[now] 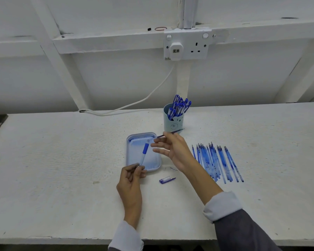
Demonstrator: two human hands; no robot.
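My left hand pinches the lower end of a clear pen barrel with a blue grip, tilted up over a pale blue tray. My right hand pinches a thin blue refill between thumb and forefinger just above the tray's far right corner; its other fingers are stretched out to the left. A blue pen cap lies on the table in front of the tray.
A light blue cup full of blue pens stands behind the tray. Several ink-stained refills lie in a row to the right. A white cable runs from the wall socket down onto the table.
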